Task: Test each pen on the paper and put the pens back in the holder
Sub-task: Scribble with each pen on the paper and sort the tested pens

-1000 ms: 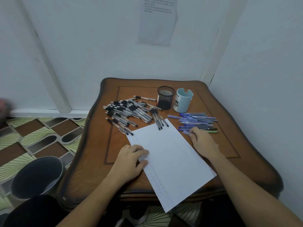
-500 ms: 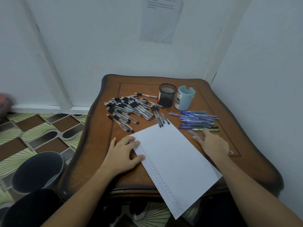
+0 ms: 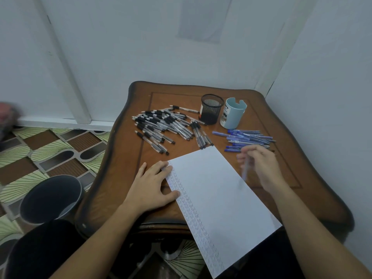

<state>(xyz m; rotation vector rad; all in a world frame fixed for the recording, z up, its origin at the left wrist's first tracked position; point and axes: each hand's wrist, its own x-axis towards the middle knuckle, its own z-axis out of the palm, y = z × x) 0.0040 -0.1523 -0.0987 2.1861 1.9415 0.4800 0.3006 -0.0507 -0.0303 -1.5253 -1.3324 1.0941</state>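
wooden counter (image 3: 314,200) set in a wall corner, dark bucket (image 3: 50,198) on the patterned floor to its left. white paper (image 3: 219,190) lies on the counter, long axis running far to near and skewed to the right, its near end overhanging the counter's front edge; a column of small pen marks runs down its left long edge. left hand (image 3: 153,184) flat, fingers straight and slightly spread, fingertips pressing the paper's left edge, palm on the wood, holding nothing. right hand (image 3: 261,166) is motion-blurred, above the counter just beside the paper's right edge, fingers curled round one blue pen (image 3: 244,173). that pen's long axis runs far to near, steeply tilted, lower end pointing down at the paper's right edge; which end is the tip, cannot tell through the blur. loose pile of black-capped pens (image 3: 161,125) lies far left of the paper, most shafts slanting toward the near right. blue pens (image 3: 248,136) lie in a smaller cluster far right, mostly crosswise, just beyond the right hand. black mesh holder (image 3: 211,109) and light blue holder (image 3: 232,114) stand upright side by side at the back, between the two groups.
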